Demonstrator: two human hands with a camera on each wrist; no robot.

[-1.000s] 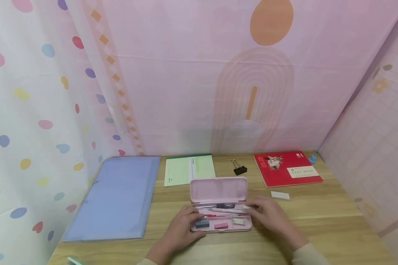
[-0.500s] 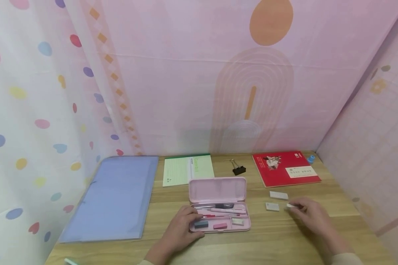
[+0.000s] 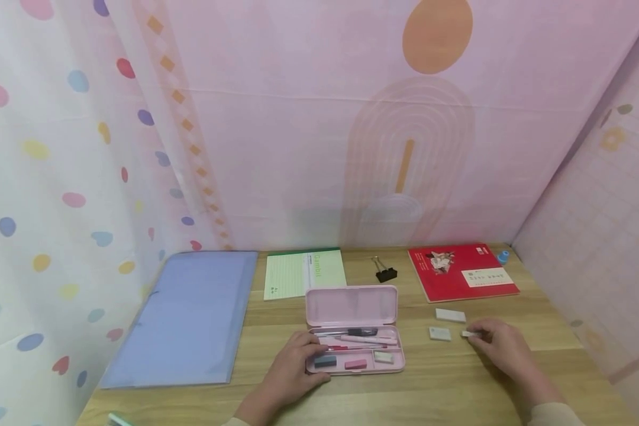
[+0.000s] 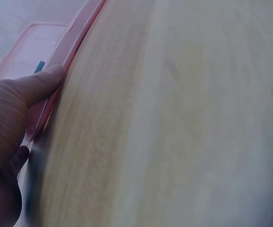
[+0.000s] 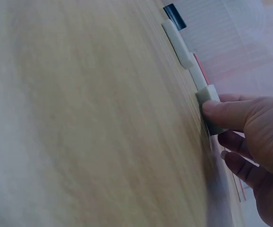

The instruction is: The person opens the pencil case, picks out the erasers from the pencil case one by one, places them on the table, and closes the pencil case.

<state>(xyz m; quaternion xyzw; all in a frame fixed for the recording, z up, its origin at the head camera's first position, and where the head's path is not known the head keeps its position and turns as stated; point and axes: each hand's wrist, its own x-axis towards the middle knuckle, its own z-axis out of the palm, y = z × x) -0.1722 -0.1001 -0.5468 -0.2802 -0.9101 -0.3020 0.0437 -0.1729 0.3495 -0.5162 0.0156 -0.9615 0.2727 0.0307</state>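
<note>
An open pink pencil case (image 3: 351, 306) stands mid-table, its lid tipped back. Inside lie several pens (image 3: 364, 340), a dark eraser (image 3: 325, 361), a pink eraser (image 3: 355, 364) and a whitish eraser (image 3: 383, 357). My left hand (image 3: 293, 370) grips the case's left end; in the left wrist view its thumb (image 4: 44, 84) lies against the front edge. To the right, my right hand (image 3: 503, 349) pinches a small white eraser (image 5: 209, 99) at the tabletop. Two more white erasers, a short one (image 3: 439, 334) and a longer one (image 3: 450, 315), lie just left of that hand.
A blue folder (image 3: 186, 319) lies at the left. Behind the case are a green notepad (image 3: 303, 273), a black binder clip (image 3: 386, 274) and a red booklet (image 3: 463, 272). A small blue object (image 3: 503, 257) sits by the booklet. Curtains (image 3: 277, 148) hang around the table.
My right hand has moved right, from the case's right end to the table, carrying the eraser. The short white eraser, out of sight behind that hand before, now shows. My left hand stays put.
</note>
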